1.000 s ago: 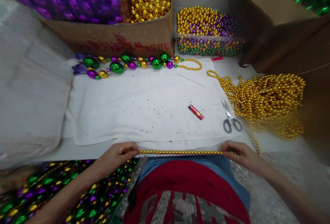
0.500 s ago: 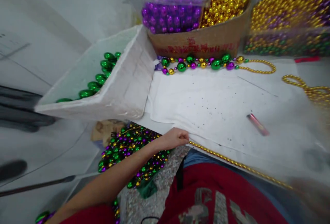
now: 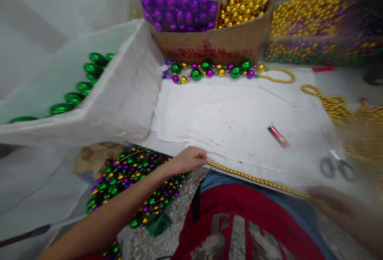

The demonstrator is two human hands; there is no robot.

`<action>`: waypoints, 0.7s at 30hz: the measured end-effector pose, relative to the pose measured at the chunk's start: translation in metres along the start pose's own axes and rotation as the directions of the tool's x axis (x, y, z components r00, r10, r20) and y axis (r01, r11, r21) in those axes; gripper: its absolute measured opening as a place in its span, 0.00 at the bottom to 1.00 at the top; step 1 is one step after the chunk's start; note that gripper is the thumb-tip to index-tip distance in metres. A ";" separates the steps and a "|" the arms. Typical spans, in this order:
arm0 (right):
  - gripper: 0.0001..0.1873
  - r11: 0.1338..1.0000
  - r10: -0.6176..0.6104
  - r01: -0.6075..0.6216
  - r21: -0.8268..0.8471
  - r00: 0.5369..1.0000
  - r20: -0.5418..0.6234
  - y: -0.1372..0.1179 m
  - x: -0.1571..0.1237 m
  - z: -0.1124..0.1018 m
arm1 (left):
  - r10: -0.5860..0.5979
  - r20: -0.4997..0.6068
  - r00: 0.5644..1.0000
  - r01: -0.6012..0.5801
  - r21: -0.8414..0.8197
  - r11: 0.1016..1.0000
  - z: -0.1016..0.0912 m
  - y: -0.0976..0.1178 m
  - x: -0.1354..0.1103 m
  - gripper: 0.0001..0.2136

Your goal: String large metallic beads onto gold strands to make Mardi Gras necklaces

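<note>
From my view, the mixed-bead strand (image 3: 221,72) at upper centre already carries a gold loop (image 3: 292,73); the gold strand (image 3: 239,172), stretched across lower centre, looks plain and, I judge, not yet joined to those beads. I have the left hand (image 3: 193,159) closed around it, forearm slanting up from lower left. The right hand (image 3: 335,206), lower right, is too blurred for me to tell its grip.

Cannot follow the gold strand (image 3: 248,175) clearly into the blurred right hand (image 3: 332,204). Cannot see the scissors (image 3: 336,162) sharply through blur, nor identify the dark specks (image 3: 221,117), too small to tell.
</note>
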State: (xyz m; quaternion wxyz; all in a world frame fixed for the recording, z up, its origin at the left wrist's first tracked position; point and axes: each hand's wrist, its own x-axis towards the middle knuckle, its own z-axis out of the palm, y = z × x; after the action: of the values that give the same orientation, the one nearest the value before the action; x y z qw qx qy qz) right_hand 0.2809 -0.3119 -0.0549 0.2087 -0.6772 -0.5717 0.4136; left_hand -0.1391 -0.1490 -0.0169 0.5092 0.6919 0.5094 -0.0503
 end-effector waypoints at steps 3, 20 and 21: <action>0.10 0.999 -0.007 0.009 -0.039 0.998 0.066 -0.018 0.004 -0.004 | -0.020 0.002 1.000 0.020 0.039 0.999 -0.002 -0.005 0.007 0.09; 0.04 0.996 -0.001 0.002 -0.091 1.000 0.008 -0.029 0.009 -0.003 | -0.090 0.084 0.992 0.089 0.021 0.996 -0.007 0.005 0.014 0.15; 0.04 0.996 -0.001 0.002 -0.093 1.000 0.009 -0.030 0.009 -0.004 | -0.094 0.083 0.992 0.092 0.026 0.995 -0.007 0.006 0.014 0.15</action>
State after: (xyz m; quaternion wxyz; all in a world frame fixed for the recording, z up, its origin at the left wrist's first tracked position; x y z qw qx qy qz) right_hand 0.2657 -0.2949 -0.0330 0.1748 -0.6838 -0.5919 0.3893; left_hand -0.1311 -0.1339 -0.0178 0.5193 0.6704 0.5187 -0.1086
